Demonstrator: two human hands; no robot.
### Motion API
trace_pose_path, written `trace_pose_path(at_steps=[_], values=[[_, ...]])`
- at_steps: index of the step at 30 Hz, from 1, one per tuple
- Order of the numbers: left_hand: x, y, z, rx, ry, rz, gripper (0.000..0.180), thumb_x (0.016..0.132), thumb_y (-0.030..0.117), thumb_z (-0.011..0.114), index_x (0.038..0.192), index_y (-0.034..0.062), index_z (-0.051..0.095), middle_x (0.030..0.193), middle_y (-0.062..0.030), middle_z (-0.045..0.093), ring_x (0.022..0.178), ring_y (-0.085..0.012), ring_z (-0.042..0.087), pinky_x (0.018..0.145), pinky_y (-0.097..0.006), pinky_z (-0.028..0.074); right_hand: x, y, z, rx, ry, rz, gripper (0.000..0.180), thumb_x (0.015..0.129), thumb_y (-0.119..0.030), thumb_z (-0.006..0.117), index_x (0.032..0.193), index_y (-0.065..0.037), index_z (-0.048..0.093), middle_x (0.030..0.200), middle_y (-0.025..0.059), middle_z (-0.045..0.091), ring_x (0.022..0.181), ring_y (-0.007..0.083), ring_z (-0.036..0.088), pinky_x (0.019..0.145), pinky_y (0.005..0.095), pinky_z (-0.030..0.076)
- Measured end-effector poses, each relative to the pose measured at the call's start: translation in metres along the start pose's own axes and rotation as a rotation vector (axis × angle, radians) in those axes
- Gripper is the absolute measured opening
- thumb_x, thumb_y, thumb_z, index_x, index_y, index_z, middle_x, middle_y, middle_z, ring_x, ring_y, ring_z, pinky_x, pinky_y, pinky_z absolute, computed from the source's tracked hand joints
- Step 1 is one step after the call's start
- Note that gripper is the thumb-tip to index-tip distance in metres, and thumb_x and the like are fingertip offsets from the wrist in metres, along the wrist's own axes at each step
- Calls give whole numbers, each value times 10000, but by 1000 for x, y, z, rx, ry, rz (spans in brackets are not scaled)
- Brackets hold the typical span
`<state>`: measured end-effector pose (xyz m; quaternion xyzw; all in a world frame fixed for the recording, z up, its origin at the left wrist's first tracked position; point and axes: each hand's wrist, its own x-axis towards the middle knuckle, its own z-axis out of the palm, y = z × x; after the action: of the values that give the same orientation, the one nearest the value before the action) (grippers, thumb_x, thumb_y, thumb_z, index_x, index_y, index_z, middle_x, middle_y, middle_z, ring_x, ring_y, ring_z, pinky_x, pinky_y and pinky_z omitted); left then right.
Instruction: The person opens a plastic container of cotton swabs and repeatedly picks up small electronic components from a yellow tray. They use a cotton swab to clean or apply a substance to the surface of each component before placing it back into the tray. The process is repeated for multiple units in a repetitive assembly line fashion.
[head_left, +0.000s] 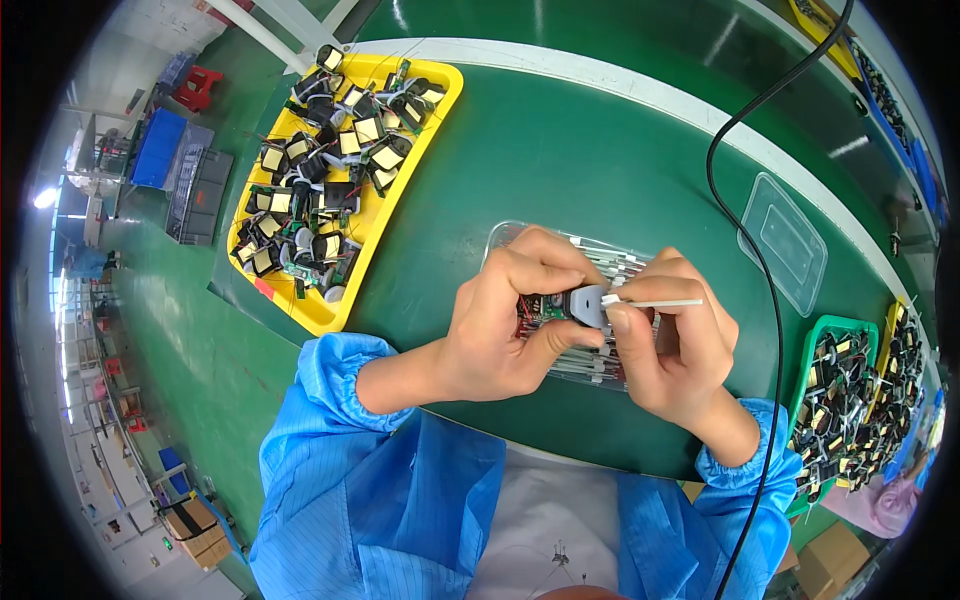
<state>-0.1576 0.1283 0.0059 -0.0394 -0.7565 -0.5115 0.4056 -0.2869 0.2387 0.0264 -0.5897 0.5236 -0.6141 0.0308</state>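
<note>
- At the centre of the frame the left hand is clamped around a small circuit board assembly, a green board with wiring and a grey plastic part at its right end; thumb below, fingers curled over the top.
- The right hand sits just to the right, touching the left hand, its thumb and fingers pinched on a thin white rod that points toward the right of the frame, one end meeting the grey part.
- Under both hands lies a clear plastic tray holding many more white rods, mostly hidden by the hands.
- In the upper left, a yellow tray is piled with black and yellow-taped transformer parts.
- To the right of centre, an empty clear plastic lid lies on the green work table.
- At the lower right edge, a green tray and another yellow one hold similar parts.
- A black cable runs from the top right down to the lower edge, passing right of the hands.
- Blue sleeves cover both forearms.
</note>
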Motion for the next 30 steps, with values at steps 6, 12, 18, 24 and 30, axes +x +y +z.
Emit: trace_pose_path(at_steps=[6,12,18,24,30], values=[[-2,2,3,0,-21,-67,403,843,151,700,1076,32,393,979,-187,580,840,-220,555,794,-376,448,-5,3,4,-6,50,-35,131,770,57,694,829,46,578,727,102,593,571,173,521,448,262,383],[0,9,2,-352,32,-415,377,858,165,693,1055,32,400,1027,-168,552,873,-162,532,798,-298,433,9,4,-8,68,-90,94,122,788,7,707,849,32,604,777,96,597,582,125,521,459,241,400],[4,10,2,-318,17,-403,366,860,154,691,1048,35,400,1038,-169,550,896,-155,530,804,-305,435,12,3,-13,90,-78,143,109,792,-21,713,838,19,623,782,96,599,583,130,532,471,241,424],[5,11,-1,-312,-58,-376,335,850,8,661,1037,36,385,1027,-144,552,958,-187,541,860,-319,456,9,4,-7,10,-37,23,105,782,-6,712,813,24,617,744,106,600,566,183,537,470,262,428],[1,12,13,-368,95,-382,300,878,27,636,1054,35,394,1052,-130,550,970,-143,533,837,-280,461,6,2,-4,1,-4,124,95,815,-18,691,847,27,614,759,98,596,585,164,547,481,261,425]])
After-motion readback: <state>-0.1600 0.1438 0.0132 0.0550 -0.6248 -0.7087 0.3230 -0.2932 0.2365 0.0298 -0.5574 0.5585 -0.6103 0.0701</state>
